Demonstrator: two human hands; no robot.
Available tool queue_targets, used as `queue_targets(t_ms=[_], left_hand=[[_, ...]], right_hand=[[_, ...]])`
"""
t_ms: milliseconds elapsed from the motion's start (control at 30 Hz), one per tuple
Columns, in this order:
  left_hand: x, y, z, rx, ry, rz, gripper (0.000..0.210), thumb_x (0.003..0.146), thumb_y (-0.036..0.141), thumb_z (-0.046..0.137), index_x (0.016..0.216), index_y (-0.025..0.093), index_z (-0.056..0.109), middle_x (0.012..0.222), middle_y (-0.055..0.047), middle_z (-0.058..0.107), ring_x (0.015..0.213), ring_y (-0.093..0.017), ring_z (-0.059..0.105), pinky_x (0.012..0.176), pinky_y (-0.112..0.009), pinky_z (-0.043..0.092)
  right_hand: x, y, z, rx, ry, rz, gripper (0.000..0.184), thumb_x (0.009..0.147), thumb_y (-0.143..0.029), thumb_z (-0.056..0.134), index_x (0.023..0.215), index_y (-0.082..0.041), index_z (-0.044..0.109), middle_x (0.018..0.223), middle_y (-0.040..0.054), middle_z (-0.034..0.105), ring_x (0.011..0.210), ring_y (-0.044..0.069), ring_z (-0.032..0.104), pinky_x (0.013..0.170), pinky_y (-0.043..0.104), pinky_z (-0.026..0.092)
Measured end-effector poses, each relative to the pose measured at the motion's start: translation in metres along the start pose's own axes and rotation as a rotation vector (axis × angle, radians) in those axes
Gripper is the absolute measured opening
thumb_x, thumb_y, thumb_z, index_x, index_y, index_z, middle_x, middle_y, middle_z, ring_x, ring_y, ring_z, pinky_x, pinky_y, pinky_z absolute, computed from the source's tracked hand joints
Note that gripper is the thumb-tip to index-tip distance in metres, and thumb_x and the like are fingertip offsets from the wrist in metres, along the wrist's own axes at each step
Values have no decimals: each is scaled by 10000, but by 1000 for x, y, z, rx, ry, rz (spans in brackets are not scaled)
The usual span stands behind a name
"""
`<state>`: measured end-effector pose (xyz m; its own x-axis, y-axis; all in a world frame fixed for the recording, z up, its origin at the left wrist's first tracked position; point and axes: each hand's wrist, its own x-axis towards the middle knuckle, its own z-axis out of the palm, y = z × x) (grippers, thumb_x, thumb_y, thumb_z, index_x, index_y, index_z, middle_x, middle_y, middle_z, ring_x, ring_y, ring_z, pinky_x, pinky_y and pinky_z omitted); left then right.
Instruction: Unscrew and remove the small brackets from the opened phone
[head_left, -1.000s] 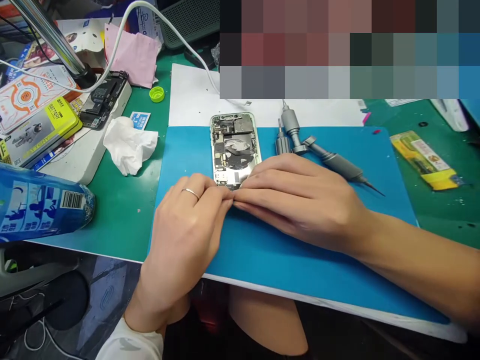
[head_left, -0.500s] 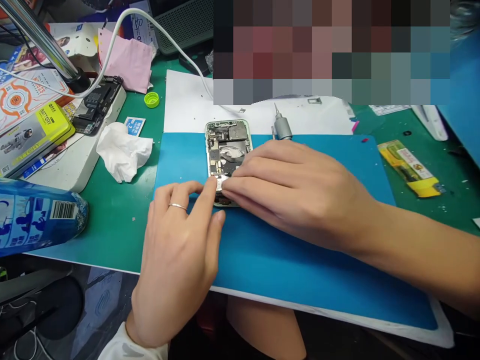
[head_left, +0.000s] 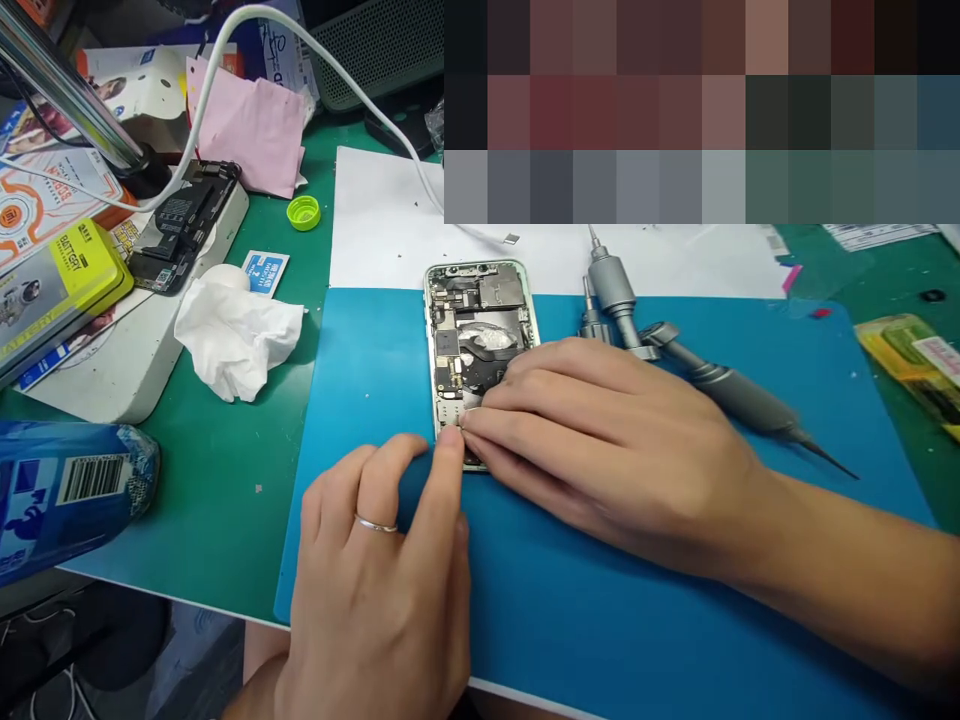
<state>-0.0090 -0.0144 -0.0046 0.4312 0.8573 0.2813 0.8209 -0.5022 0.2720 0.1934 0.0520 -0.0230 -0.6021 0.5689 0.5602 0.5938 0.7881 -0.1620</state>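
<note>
An opened smartphone (head_left: 450, 345) lies face up on a blue mat (head_left: 360, 380), its circuit board and inner parts bare. My left hand (head_left: 390, 580), wearing a ring, has its index finger stretched to the phone's lower left part, with the other fingers loosely bent. Over the lower right of the phone lies my right hand (head_left: 622, 450), fingers pressed together, tips meeting beside my left index fingertip. Whatever sits beneath those tips is hidden. Just beyond my right hand are grey precision screwdrivers (head_left: 750, 395), one partly covered by it.
On the left are a crumpled tissue (head_left: 236, 340), a blue bottle-like container (head_left: 75, 500), a yellow battery box (head_left: 67, 290) and another phone part (head_left: 184, 225). A white cable (head_left: 360, 95) arches across the back. A green cap (head_left: 303, 212) stands near a pink cloth (head_left: 247, 130).
The camera view has shifted, so the phone and hands appear lower and more screwdrivers show. Both hands stay at the phone's lower end; my left thumb is drawn closer to the index finger.
</note>
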Motion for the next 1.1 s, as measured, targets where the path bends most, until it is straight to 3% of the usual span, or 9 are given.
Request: queue_targets(t_ms=[267,600,1100], left_hand=[[4,1,1,69,-17,5,427,997,225,521,1405,162,632,1256,-150,689,1079,-320,604,843,-502,480],[5,1,0,87,-26,9,433,1000,267,521,1412,178,619,1229,-142,711,1067,-319,612,844,-488,458],[4,4,0,42,-73,15,402,1075,287,486,1405,87,601,1290,-160,603,1164,-302,529,988,-440,365]], right_hand=[[-1,1,-3,-8,-46,10,43,928,-144,686,910,-166,718,885,62,753,846,218,628,786,378,559],[-2,3,-4,29,-41,77,64,959,-172,655,918,-192,701,882,52,752,851,215,629,785,388,555],[4,2,-4,24,-45,93,25,922,-123,697,904,-135,712,851,64,708,839,206,599,791,358,515]])
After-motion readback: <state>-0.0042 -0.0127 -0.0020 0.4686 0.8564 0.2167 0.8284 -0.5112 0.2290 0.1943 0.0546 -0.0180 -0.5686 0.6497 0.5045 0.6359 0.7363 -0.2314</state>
